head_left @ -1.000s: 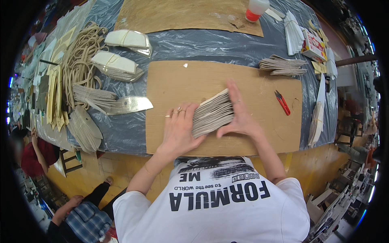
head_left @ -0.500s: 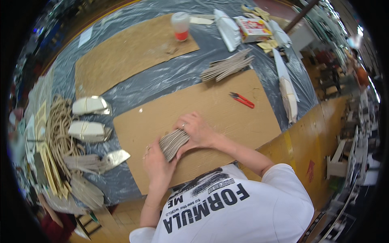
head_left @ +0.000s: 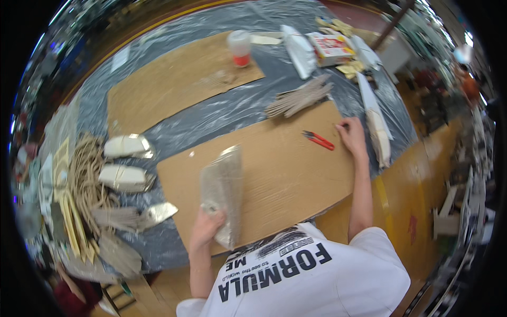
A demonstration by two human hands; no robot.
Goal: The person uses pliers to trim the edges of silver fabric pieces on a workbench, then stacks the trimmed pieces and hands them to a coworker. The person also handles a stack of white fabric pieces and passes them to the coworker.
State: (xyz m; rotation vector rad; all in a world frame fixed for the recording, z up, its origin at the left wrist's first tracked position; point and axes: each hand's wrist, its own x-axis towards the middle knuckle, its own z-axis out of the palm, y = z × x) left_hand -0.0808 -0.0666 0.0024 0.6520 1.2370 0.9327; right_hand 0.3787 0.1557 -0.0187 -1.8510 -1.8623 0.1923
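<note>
My left hand is closed round the lower left side of a stack of grey-beige fabric pieces. The stack is turned so a broad face shows, its narrow pale tip pointing away from me, over the brown cardboard sheet. At the right edge of that sheet, my right hand has its thumb and fingertips drawn together; whatever is between them is too small to make out. Red-handled thread snips lie just left of it. Beyond the snips, a fanned bundle of beige fabric strips rests partly on the cardboard.
At the left are tied white bundles, coiled beige cord and more fabric pieces. A lidded plastic cup stands on a farther cardboard sheet. A box and wrapped white bundles sit at the right.
My right hand has left the stack and moved to the right edge of the cardboard. My left hand alone holds the stack, now turned from edge-on to broad face.
</note>
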